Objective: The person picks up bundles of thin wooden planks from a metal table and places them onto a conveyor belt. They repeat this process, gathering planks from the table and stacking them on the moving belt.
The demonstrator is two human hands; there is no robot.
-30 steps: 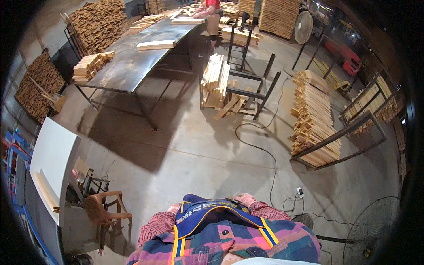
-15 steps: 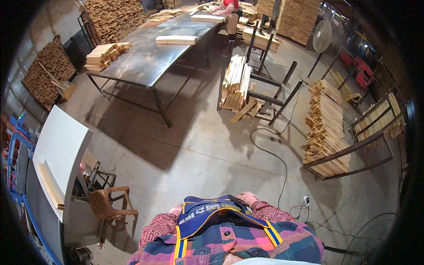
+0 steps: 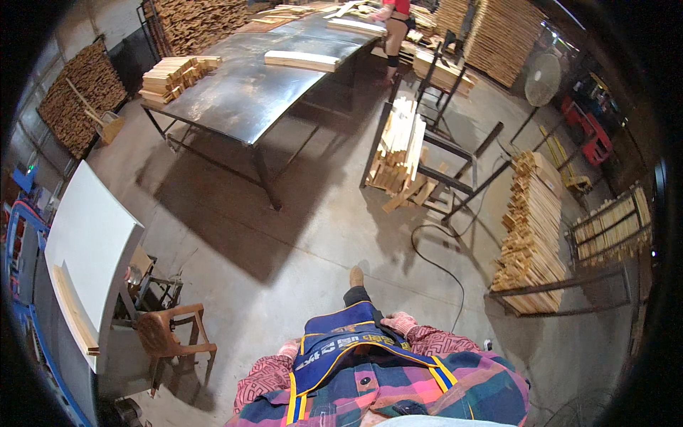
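Stepped out in front with a tan shoe (image 3: 356,276) and a bit of dark trouser leg (image 3: 356,294), both out of sight before. Spread the front of the blue apron (image 3: 341,324) flatter, from more bunched up at first. Brought the left hand (image 3: 289,349) a touch lower in the view. Swung the view too, with the metal surface (image 3: 235,89), the middle stack of pale sticks (image 3: 400,146), the person in red (image 3: 400,7) and the standing fan (image 3: 544,80) all farther right than at the start. Almost lost the white plug (image 3: 487,344), now tiny beside the right sleeve (image 3: 445,341).
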